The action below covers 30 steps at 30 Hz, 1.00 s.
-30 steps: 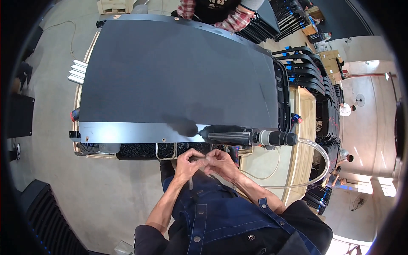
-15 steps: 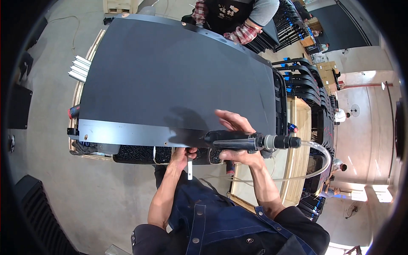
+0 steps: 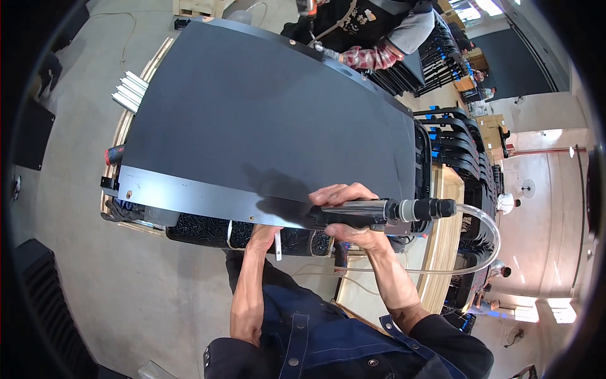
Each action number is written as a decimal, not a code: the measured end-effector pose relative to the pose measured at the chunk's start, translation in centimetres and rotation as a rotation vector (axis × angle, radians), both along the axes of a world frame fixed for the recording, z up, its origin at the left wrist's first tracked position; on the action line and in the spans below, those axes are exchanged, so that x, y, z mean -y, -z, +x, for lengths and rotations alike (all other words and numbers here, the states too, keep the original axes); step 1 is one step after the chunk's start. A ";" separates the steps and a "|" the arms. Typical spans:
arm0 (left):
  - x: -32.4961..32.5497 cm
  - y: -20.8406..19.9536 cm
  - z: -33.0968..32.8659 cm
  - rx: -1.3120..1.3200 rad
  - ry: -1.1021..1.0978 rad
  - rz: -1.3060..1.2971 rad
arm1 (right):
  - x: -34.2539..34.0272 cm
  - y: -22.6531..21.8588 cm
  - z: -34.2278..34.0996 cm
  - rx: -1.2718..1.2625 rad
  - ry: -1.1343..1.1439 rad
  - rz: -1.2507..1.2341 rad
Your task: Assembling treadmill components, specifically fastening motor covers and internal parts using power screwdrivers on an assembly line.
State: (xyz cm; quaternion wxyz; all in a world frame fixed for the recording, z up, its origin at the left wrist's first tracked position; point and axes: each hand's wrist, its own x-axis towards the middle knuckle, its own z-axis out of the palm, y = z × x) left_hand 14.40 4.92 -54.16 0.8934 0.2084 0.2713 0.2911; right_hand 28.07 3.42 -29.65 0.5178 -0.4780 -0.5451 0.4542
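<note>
My right hand (image 3: 353, 237) is wrapped around a black and silver air screwdriver (image 3: 356, 213), which lies level over the near edge of a large dark grey panel (image 3: 271, 114). A clear air hose (image 3: 491, 237) curves away from the tool's right end. The tool's tip is in shadow and hard to make out. Beneath the panel's bare metal near edge, my left hand (image 3: 262, 236) reaches in with its fingers hidden. Right beside it hangs a narrow pale strip (image 3: 278, 246); whether I hold it cannot be seen.
Below the near edge hangs a black bin of dark screws (image 3: 202, 230). Across the panel, a co-worker's sleeve (image 3: 372, 58) and gloved hand hold a red power tool (image 3: 307, 7). Stacked black frames (image 3: 451, 139) and a wooden crate (image 3: 442, 205) stand right. White bars (image 3: 130, 91) jut out left.
My right hand's fingers have closed more around the screwdriver. My left hand has slid further under the panel edge. The co-worker has brought a red tool to the far edge.
</note>
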 end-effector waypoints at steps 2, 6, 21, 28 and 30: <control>0.7 0.9 0.0 0.001 -0.081 -0.016 | -0.1 0.4 -1.1 -0.065 0.049 -0.024; 1.5 1.6 0.8 -0.019 -0.161 -0.062 | 0.2 1.5 -1.1 -0.095 0.063 0.065; 3.5 0.7 2.0 0.090 -0.346 -0.115 | -0.2 2.1 -0.7 -0.069 0.009 0.094; 2.2 2.6 -0.4 0.008 -0.144 -0.100 | 0.1 1.2 -1.3 -0.050 0.015 0.016; 2.2 2.7 -1.0 -0.050 -0.071 -0.086 | -0.1 -0.1 -2.1 -0.084 -0.008 -0.061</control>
